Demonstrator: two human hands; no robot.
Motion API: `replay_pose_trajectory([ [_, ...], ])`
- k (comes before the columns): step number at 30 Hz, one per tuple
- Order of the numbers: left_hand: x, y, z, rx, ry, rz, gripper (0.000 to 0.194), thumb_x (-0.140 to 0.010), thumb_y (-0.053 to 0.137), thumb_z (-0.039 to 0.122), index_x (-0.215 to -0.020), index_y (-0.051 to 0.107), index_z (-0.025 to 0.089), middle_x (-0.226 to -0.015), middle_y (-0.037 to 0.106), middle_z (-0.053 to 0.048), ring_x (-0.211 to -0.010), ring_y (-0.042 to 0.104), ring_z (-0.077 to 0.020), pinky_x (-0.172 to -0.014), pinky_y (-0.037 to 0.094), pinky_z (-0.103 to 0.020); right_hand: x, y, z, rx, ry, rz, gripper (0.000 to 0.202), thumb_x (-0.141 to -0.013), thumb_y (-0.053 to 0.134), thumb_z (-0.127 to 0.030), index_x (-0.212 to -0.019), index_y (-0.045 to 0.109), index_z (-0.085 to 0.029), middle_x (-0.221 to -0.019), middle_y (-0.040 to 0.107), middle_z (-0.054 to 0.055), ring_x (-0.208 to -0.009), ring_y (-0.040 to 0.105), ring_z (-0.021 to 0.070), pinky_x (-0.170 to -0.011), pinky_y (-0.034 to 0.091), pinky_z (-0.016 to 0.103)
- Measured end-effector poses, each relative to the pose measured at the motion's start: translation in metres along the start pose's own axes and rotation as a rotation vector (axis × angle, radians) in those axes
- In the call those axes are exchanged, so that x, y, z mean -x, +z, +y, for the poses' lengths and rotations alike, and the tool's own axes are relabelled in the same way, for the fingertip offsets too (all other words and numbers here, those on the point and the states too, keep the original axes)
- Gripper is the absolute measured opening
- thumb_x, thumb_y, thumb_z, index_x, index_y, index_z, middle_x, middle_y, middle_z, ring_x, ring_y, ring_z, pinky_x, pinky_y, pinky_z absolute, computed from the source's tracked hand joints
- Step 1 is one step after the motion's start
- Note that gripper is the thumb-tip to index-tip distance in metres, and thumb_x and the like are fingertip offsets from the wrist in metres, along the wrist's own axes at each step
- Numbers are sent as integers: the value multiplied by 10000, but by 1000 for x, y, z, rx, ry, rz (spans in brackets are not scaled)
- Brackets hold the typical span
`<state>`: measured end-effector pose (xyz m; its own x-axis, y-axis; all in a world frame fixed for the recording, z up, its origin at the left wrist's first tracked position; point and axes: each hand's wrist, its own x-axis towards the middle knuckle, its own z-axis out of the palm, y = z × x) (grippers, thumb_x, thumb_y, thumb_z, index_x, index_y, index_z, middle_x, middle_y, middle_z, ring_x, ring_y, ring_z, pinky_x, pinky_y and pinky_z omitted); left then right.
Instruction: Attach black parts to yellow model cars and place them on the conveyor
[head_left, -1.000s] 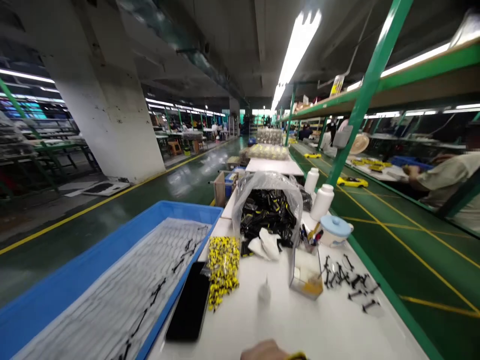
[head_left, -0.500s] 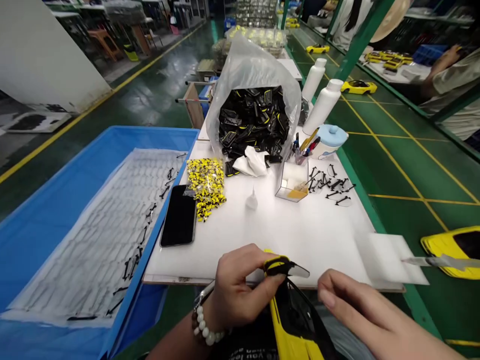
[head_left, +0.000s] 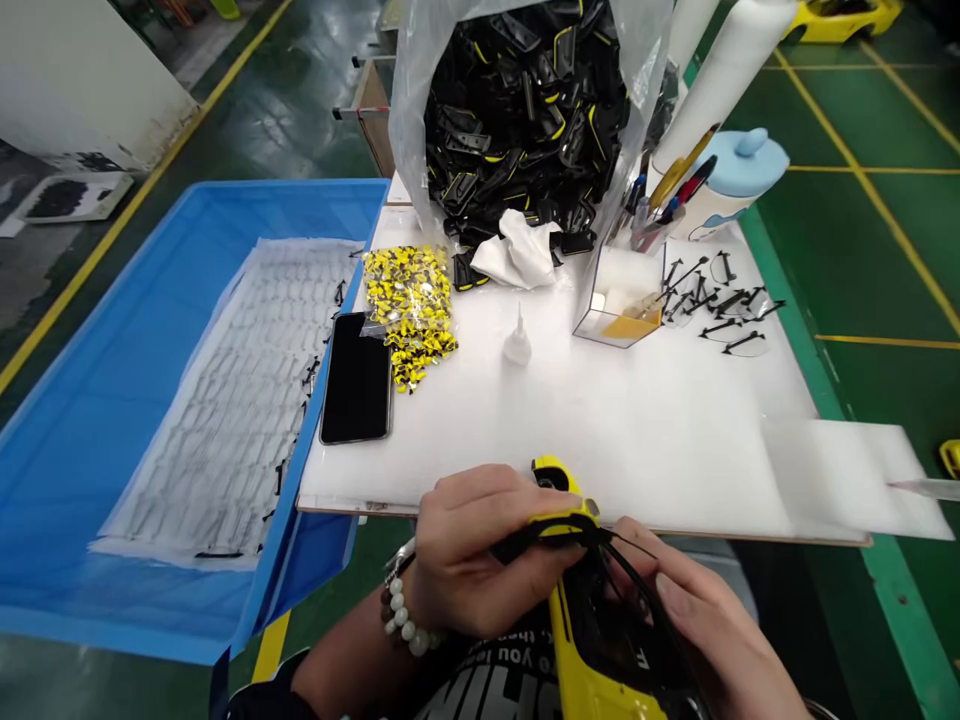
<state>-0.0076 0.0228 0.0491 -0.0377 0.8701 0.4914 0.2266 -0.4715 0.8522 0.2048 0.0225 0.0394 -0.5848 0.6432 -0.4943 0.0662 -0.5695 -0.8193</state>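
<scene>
A yellow toy car (head_left: 581,655) with black windows is held at the near edge of the table, in front of my shirt. My left hand (head_left: 480,555) is closed on it, thumb and fingers pinching a yellow, black-edged part (head_left: 564,522) at its side. Whether that part is a door of the car I cannot tell. Against the car's other side, my right hand (head_left: 694,610) has its fingers bent around the dark edge, thumb on top. A thin black strip lies by its fingertips. Beyond the hands, a small white nozzle bottle (head_left: 517,345) stands on the table.
Left are a blue tray (head_left: 180,215) with black parts on white sheeting, a phone (head_left: 356,380) and a bag of yellow-black pieces (head_left: 411,300). Behind sit a bag of black parts (head_left: 517,120), white tissue (head_left: 517,250), a clear box (head_left: 619,322) and thin black parts (head_left: 739,305).
My right hand has moved left and closed on the car's side; before, it was apart from it. The view has tilted down. My left hand keeps its hold, its pinched part turned slightly.
</scene>
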Motion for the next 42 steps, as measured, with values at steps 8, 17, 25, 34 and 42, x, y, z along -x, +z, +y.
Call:
replay_pose_trajectory([
  [8, 0, 1, 0, 260, -318, -101, 292, -867, 632, 417, -1006, 690, 167, -817, 642, -50, -735, 621, -151, -674, 537, -257, 2, 7, 3, -143, -45, 98, 253, -879, 542, -476, -759, 627, -270, -794, 498, 21, -773, 476, 202, -736, 411, 308],
  [17, 17, -2, 9, 36, 148, -444, 439, -954, 438, 470, -1252, 576, 179, -1073, 693, -108, -1105, 626, -248, -1087, 444, -408, -3, 8, -3, -241, -82, 104, 301, -861, 533, -457, -709, 651, -226, -868, 462, 41, -855, 443, 206, -814, 394, 293],
  [25, 29, 4, 5, -204, 379, -424, 177, -957, 486, 193, -1126, 509, 145, -1114, 702, -115, -1335, 453, -225, -1153, 360, -502, -13, -2, -13, -424, 14, -41, 234, -836, 591, -416, -738, 613, -205, -775, 486, 5, -771, 405, 160, -767, 368, 283],
  [34, 23, 4, 6, -278, 416, -398, 57, -958, 482, 191, -1012, 483, 210, -1036, 736, -86, -1276, 524, -192, -1122, 413, -497, -16, -5, -32, -430, 219, -106, 257, -719, 740, -372, -754, 589, -167, -715, 495, -19, -685, 417, 113, -671, 347, 238],
  [42, 25, 6, -2, -254, 449, -352, 64, -967, 455, 218, -1026, 471, 198, -1015, 728, -104, -1270, 522, -212, -1115, 422, -500, -18, -1, -30, -417, 226, 37, 292, -641, 772, -417, -712, 628, -173, -695, 542, -15, -703, 454, 130, -689, 370, 256],
])
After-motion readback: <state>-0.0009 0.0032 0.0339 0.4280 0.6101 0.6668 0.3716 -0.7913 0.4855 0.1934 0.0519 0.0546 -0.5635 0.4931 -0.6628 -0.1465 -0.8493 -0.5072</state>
